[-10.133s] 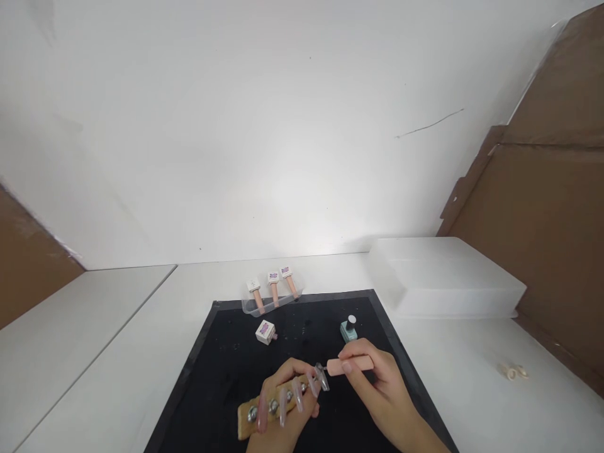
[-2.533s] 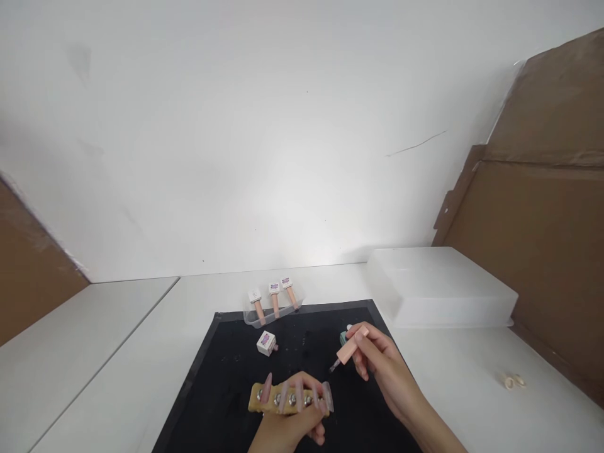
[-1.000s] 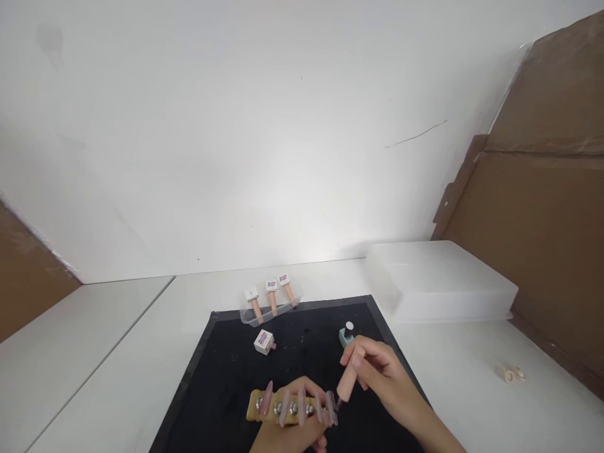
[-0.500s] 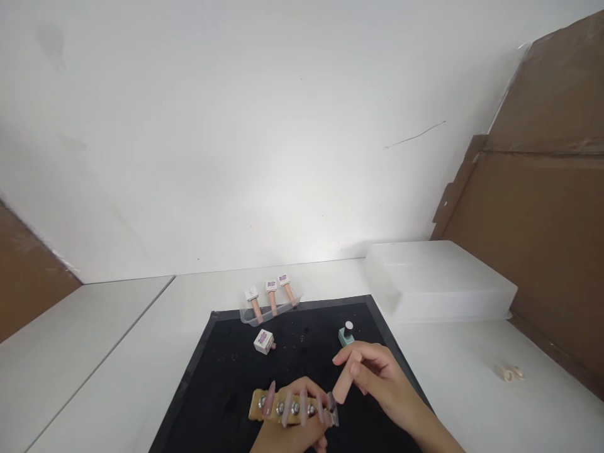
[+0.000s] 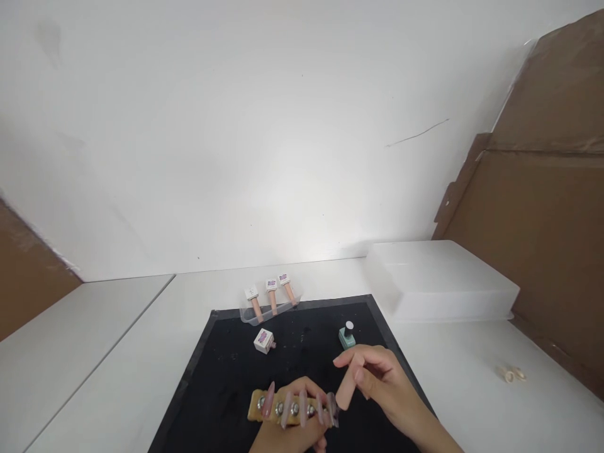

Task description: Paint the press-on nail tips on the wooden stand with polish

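Observation:
My left hand (image 5: 302, 434) grips a yellowish stand (image 5: 256, 406) that carries several long pinkish nail tips (image 5: 303, 408) in a row on round metal studs. Between the thumb and fingers of my right hand (image 5: 384, 380) is a peach-coloured brush cap (image 5: 350, 385), tilted, its lower end at the rightmost nail tip (image 5: 333, 409). Behind my right hand, a green bottle (image 5: 346, 338) with a dark and white cap stands on the black mat (image 5: 302, 358). An open white square bottle (image 5: 263, 340) with a purple label lies on the mat to the left.
Three white bottles with peach caps (image 5: 272, 297) rest in a clear tray (image 5: 250, 318) at the mat's back edge. A translucent box (image 5: 443, 277) sits at the back right, and small beige rings (image 5: 511, 374) lie at the right. Cardboard (image 5: 533, 207) stands beyond.
The brush cap in my right hand has shifted slightly down and to the right, its lower end staying by the rightmost nail tip. My left hand and the stand have hardly moved.

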Demonstrator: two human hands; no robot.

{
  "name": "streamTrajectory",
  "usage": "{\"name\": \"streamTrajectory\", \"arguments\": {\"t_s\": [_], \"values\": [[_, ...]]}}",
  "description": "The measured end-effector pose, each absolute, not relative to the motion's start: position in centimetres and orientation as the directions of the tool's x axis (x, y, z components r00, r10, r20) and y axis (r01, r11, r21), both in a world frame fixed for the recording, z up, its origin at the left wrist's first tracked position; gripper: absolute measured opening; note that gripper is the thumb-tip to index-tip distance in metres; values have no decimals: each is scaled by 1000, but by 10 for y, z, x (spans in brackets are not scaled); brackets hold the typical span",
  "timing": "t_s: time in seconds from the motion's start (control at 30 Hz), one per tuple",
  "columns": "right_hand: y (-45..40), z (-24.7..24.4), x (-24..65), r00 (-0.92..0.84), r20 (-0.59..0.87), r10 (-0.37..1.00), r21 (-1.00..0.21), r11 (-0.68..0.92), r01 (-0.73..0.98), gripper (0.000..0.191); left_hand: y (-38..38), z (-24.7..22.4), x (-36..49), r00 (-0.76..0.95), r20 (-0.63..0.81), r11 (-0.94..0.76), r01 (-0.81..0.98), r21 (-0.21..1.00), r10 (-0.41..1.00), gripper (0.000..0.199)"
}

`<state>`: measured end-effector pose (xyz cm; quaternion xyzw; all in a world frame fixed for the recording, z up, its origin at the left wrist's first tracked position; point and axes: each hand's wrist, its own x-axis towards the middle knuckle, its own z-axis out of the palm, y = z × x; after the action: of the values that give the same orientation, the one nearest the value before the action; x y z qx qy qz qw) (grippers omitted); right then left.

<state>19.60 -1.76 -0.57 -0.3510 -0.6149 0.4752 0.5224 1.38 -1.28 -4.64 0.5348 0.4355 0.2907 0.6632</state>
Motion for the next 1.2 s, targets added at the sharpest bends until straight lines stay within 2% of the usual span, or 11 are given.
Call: {"name": "streamTrajectory", "arguments": {"t_s": [0.13,0.3,0.47,0.73,0.93,1.2], "values": [[-20,-13,197,-227,285,931,-959,278,-60,33,-11,-48,17,421,-297,267,129,955,857,26],[-21,-15,197,-264,259,929,-965,263,-20,41,-13,-43,19,405,-297,255,155,954,865,19],[-21,-11,198,-240,254,937,-958,278,72,33,-15,-39,21,426,-285,256,126,958,859,15],[-16,-9,196,-142,323,936,-946,314,-81,26,-14,-48,19,389,-366,273,275,922,845,12],[-20,-12,197,-209,300,931,-953,283,-104,32,-15,-48,19,395,-315,268,171,948,863,13],[-18,-16,195,-269,233,934,-970,204,-133,37,-14,-38,23,390,-338,255,248,934,857,17]]}}
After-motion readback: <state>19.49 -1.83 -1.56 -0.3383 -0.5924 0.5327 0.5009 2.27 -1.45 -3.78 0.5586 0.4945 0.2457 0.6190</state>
